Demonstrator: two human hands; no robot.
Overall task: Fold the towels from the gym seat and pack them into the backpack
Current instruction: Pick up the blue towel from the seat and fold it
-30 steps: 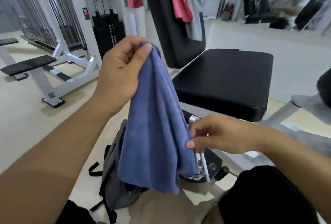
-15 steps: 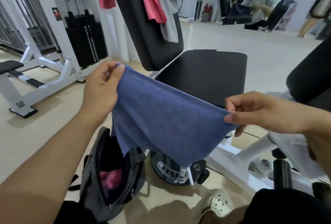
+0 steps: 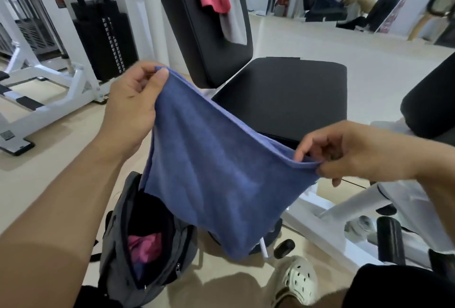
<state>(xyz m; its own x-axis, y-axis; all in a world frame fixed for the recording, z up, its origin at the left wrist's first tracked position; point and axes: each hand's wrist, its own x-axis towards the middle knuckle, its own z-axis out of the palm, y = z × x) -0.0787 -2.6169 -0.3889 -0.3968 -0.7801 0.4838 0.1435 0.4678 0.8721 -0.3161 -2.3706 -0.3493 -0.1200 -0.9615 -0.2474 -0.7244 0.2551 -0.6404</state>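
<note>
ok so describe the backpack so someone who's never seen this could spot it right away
Start at the black gym seat in the middle and drop to the floor at its near left, under the blue towel that both hands hold up. The backpack stands there, grey, unzipped at the top, with something pink inside. It is the only bag in view.

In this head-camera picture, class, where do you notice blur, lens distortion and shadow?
Head view: the blue towel and both hands are fairly sharp; the mirrored background top right is smeared; the wide lens bows the white machine frame at the left edge; soft shadows fall on the floor beside the backpack.
</note>
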